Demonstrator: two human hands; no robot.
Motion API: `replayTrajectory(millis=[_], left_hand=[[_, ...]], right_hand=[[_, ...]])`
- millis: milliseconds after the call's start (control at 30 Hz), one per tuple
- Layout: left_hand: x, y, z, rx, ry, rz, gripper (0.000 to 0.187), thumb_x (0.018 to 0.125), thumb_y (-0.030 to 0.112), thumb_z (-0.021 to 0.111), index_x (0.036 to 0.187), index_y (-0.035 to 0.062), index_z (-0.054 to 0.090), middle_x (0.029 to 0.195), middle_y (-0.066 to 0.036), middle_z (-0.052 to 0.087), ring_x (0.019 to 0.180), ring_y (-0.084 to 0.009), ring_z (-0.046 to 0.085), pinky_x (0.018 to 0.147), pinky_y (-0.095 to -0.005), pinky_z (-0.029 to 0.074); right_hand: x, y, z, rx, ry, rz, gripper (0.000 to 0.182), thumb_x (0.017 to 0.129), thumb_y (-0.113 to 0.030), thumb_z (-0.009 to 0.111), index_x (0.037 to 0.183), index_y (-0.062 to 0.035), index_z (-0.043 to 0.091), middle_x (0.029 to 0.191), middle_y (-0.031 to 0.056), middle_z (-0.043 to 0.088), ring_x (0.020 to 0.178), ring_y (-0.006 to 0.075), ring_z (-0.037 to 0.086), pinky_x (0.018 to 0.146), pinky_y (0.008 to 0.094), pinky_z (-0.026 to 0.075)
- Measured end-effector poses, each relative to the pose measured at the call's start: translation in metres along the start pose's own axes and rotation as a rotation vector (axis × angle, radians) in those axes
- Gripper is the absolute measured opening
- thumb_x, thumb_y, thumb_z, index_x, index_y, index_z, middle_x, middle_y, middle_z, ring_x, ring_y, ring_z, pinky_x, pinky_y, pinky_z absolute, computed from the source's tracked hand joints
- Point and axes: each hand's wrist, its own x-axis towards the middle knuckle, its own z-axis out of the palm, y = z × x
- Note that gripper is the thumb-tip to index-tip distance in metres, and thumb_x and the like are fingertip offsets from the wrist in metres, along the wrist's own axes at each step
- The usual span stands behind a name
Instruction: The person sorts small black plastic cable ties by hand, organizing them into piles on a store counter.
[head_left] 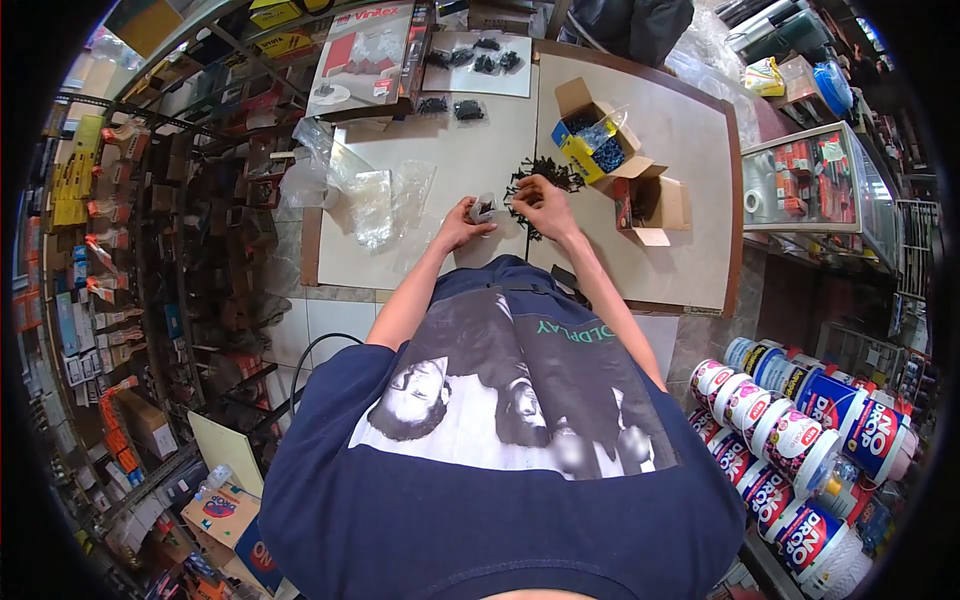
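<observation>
Black screws (562, 172) lie in a loose pile on the pale tabletop (680, 265), at twelve o'clock from the person's torso. The two hands are apart. The left hand (462, 227) is clamped on a small clear bag (482, 208), at about eight o'clock from the pile. The right hand (545, 208) is at the pile's six o'clock side, its fingertips over the screws; I cannot tell whether they pinch one. An open yellow-and-blue box (588, 153) with blue pieces inside is tilted at two o'clock from the pile, and an open cardboard box (655, 205) sits between three and four. Flat clear plastic bags (374, 212) lie at nine o'clock from the left hand. Small filled bags (468, 110) lie toward ten and eleven o'clock from the pile, near a Vinilex box (362, 55).
</observation>
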Motion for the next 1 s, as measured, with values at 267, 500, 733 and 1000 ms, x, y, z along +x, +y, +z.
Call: replayTrajectory(millis=[267, 500, 733, 1000], left_hand=[[0.002, -0.002, -0.002, 0.064, 0.016, -0.022, 0.064, 0.066, 0.013, 0.08, 0.116, 0.0036, 0.042, 0.102, -0.009, 0.059, 0.094, -0.0175, 0.058, 0.083, -0.0312, 0.049], [0.002, -0.002, -0.002, 0.026, -0.019, -0.02, 0.066, 0.066, 0.015, 0.08, 0.117, 0.0035, 0.041, 0.104, -0.009, 0.059, 0.095, -0.018, 0.058, 0.083, -0.0313, 0.049], [0.003, -0.005, -0.003, 0.045, -0.001, -0.031, 0.064, 0.066, 0.015, 0.08, 0.116, 0.004, 0.042, 0.104, -0.009, 0.059, 0.095, -0.0181, 0.058, 0.083, -0.0316, 0.049], [0.003, -0.004, -0.002, 0.031, 0.003, -0.01, 0.064, 0.066, 0.015, 0.08, 0.116, 0.0043, 0.042, 0.104, -0.009, 0.059, 0.097, -0.0173, 0.058, 0.085, -0.0314, 0.048]], right_hand=[[-0.005, 0.038, -0.018, -0.133, 0.039, 0.123, 0.03, 0.075, -0.018, 0.067, 0.096, 0.0013, 0.058, 0.084, 0.0133, 0.065, 0.077, 0.0197, 0.063, 0.07, 0.031, 0.05], [-0.021, 0.069, -0.033, -0.396, 0.058, 0.27, 0.028, 0.073, -0.013, 0.068, 0.096, 0.0008, 0.058, 0.082, 0.0111, 0.064, 0.072, 0.0178, 0.062, 0.067, 0.0298, 0.05], [-0.023, 0.073, -0.014, -0.395, -0.028, 0.134, 0.033, 0.067, -0.007, 0.069, 0.097, -0.001, 0.056, 0.083, 0.0115, 0.063, 0.077, 0.0233, 0.061, 0.07, 0.0336, 0.049], [-0.028, 0.084, -0.03, -0.544, -0.002, 0.025, 0.03, 0.07, -0.006, 0.065, 0.099, -0.0028, 0.055, 0.083, 0.0127, 0.064, 0.078, 0.0257, 0.062, 0.069, 0.0341, 0.049]])
